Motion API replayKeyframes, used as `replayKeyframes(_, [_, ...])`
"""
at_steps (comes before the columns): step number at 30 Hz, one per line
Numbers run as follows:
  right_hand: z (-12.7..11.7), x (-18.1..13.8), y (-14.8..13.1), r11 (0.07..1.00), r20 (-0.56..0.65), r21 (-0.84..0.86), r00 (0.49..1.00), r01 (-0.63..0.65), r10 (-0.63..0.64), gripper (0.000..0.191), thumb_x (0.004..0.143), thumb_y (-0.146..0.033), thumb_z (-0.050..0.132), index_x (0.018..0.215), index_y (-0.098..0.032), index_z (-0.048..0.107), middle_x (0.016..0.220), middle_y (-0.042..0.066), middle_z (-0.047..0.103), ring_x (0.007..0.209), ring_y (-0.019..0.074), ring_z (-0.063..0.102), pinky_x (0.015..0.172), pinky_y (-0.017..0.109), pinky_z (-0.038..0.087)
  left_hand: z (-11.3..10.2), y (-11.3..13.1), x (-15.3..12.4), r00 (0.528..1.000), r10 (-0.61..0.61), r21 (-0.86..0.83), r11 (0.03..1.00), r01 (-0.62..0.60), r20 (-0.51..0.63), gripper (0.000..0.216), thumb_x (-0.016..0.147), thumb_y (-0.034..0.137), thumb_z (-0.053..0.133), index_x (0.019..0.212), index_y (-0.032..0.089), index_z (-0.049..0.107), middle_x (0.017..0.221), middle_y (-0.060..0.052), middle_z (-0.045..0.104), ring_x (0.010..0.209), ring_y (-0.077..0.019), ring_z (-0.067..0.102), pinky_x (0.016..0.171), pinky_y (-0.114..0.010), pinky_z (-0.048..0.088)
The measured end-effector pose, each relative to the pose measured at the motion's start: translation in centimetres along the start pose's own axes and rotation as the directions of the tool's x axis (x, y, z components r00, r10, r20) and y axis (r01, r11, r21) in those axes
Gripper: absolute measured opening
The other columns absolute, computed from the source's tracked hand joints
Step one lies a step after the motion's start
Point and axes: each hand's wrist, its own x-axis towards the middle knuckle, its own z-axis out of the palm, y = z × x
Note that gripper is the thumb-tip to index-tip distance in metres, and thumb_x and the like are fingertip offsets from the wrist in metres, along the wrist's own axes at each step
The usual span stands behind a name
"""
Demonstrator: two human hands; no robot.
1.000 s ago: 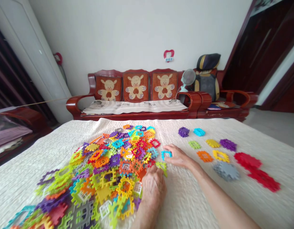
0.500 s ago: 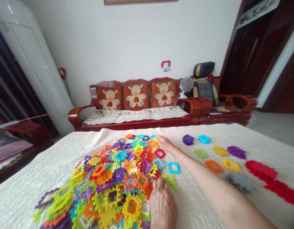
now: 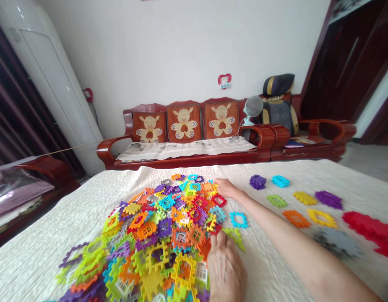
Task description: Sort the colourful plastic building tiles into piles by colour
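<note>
A heap of colourful plastic interlocking pieces (image 3: 165, 226) lies on the white quilted cover, many with square openings or window grids. My left hand (image 3: 227, 266) rests at the heap's near right edge, its fingers bent and held together. Its fingertips are beside a red piece (image 3: 216, 230) and a lime green piece (image 3: 234, 237); anything under them is hidden. Farther away, my right hand (image 3: 227, 188) reaches to the heap's far right edge, next to an orange piece (image 3: 208, 187). Its fingers stretch towards the heap and are partly hidden. A blue square frame (image 3: 238, 219) lies between the hands.
On the right of the cover (image 3: 87, 197) lie separate groups of one colour: purple (image 3: 257, 181), blue (image 3: 280, 180), green (image 3: 277, 200), orange (image 3: 296, 218), grey (image 3: 337, 242) and red (image 3: 368, 224). Behind stands a wooden sofa (image 3: 181, 163) with bear cushions and a small fan (image 3: 253, 107).
The view has shifted slightly, so everything appears farther right. Both hands stay at about the same spots on the heap, and the pieces show no clear movement.
</note>
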Motion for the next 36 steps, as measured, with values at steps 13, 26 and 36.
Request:
replayKeyframes(13, [0.5, -3.3, 2.2, 0.995, -0.123, 0.056, 0.989, -0.080, 0.087, 0.054, 0.064, -0.011, 0.058, 0.116, -0.021, 0.062, 0.118, 0.008, 0.065, 0.112, 0.0239, 0.057, 0.098, 0.034, 0.042, 0.0, 0.0, -0.1, 0.999, 0.028, 0.021, 0.999, -0.027, -0.034, 0.034, 0.083, 0.004, 0.035, 0.093, 0.020, 0.064, 0.101, -0.005, 0.062, 0.097, -0.0196, 0.053, 0.084, -0.030, 0.042])
replayKeyframes(26, [-1.5, -6.9, 1.3, 0.940, -0.370, 0.327, 0.928, 0.093, 0.036, 0.061, 0.067, -0.008, 0.047, 0.126, -0.023, 0.052, 0.122, 0.006, 0.059, 0.104, 0.0177, 0.058, 0.090, 0.031, 0.047, -0.4, 0.2, 0.0, 0.999, 0.029, 0.081, 0.996, -0.027, -0.022, 0.034, 0.085, 0.005, 0.035, 0.091, 0.021, 0.065, 0.101, -0.004, 0.063, 0.096, -0.0199, 0.052, 0.083, -0.030, 0.042])
replayKeyframes(36, [-4.1, -15.1, 0.2, 0.823, 0.017, 0.521, 0.967, -0.225, 0.254, 0.047, 0.086, -0.057, 0.035, 0.069, -0.019, 0.056, 0.058, 0.000, 0.058, 0.050, 0.0119, 0.054, 0.051, 0.023, 0.044, -0.9, 0.3, 0.0, 0.999, 0.041, 0.078, 0.996, -0.040, -0.004, 0.028, 0.087, 0.009, 0.039, 0.090, 0.020, 0.065, 0.100, -0.005, 0.062, 0.101, -0.0194, 0.051, 0.077, -0.027, 0.042])
